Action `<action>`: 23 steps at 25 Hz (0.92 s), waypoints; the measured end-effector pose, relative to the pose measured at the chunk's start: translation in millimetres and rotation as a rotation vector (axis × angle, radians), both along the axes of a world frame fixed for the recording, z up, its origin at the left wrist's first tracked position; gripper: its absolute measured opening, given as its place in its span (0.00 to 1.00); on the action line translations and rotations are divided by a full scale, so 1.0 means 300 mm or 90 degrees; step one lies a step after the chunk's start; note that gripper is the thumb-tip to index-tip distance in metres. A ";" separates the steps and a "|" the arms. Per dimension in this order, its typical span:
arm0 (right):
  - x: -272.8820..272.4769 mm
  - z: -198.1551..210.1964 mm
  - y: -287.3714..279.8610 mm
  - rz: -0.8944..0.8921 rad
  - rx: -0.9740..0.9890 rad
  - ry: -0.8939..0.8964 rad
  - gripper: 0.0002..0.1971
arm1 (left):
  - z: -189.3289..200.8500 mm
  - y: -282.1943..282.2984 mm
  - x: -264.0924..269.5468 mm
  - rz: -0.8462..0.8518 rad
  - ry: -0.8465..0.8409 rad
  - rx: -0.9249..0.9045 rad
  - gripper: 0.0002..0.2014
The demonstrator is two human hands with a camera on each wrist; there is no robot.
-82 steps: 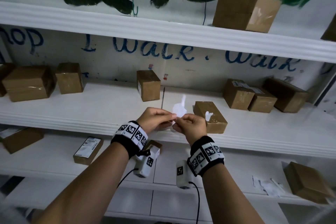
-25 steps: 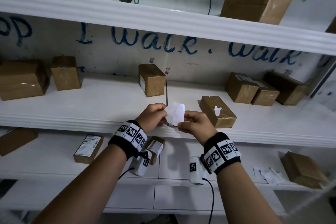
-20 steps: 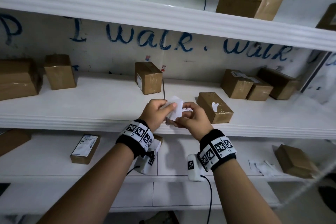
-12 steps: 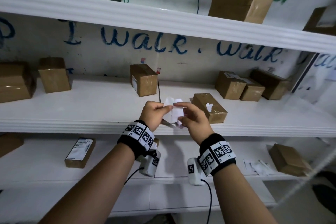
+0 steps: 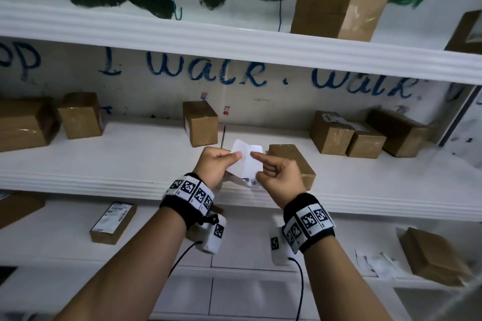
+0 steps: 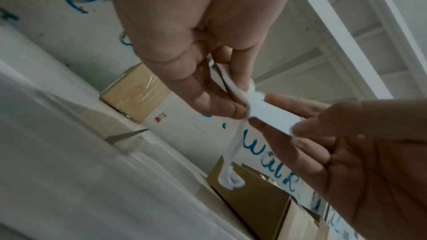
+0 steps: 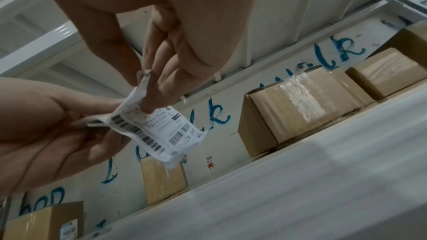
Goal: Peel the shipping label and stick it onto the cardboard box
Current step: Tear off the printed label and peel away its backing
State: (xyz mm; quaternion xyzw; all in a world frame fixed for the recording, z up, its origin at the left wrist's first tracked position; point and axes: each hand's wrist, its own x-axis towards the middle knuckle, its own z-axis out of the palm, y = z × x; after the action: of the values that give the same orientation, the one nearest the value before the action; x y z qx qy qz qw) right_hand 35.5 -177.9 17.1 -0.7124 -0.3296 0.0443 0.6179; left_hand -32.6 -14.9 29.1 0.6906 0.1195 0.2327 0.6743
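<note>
In the head view both hands hold a white shipping label (image 5: 245, 161) just in front of the middle shelf edge, blank side toward me. My left hand (image 5: 232, 157) pinches its left edge between thumb and fingers. My right hand (image 5: 257, 161) pinches its upper right part, index finger stretched along it. The right wrist view shows the printed barcode face of the label (image 7: 159, 129), curled and hanging below my right fingertips (image 7: 148, 98). In the left wrist view a thin white strip (image 6: 233, 174) dangles under the sheet. A flat cardboard box (image 5: 284, 154) lies on the shelf right behind my right hand, partly hidden.
The middle shelf (image 5: 104, 180) carries an upright box (image 5: 200, 122) at the back, two boxes (image 5: 78, 114) on the left and three (image 5: 365, 141) on the right. One box (image 5: 336, 13) stands on the upper shelf. The lower shelf holds a labelled box (image 5: 113, 221), another box (image 5: 433, 255) and paper scraps (image 5: 375, 263).
Both hands stayed at the shelf edge working the label. The sheet is spread wider between them than a second ago, and my right index finger has straightened along it.
</note>
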 end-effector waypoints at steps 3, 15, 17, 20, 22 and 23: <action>0.067 0.004 -0.019 0.013 0.019 0.012 0.25 | 0.001 -0.009 0.044 0.016 0.008 -0.049 0.19; 0.242 0.001 -0.135 0.081 0.025 0.031 0.24 | 0.002 -0.072 0.174 0.025 0.065 -0.081 0.11; 0.255 0.010 -0.151 0.080 0.047 0.043 0.24 | 0.004 -0.086 0.190 0.027 0.057 -0.064 0.10; 0.274 0.014 -0.176 0.145 0.178 0.187 0.25 | 0.013 -0.100 0.212 0.028 0.041 -0.039 0.12; 0.275 0.018 -0.190 0.230 0.281 0.338 0.29 | 0.019 -0.089 0.227 0.035 0.032 -0.053 0.12; 0.274 0.023 -0.187 0.241 0.311 0.397 0.28 | 0.024 -0.081 0.231 0.049 0.029 -0.046 0.11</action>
State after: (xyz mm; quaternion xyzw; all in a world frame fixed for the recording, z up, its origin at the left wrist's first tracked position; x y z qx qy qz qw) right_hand 117.6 -234.1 24.0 -0.4248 -0.2530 0.2903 0.8193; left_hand 36.7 -39.2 36.2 0.6660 0.1697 0.2382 0.6862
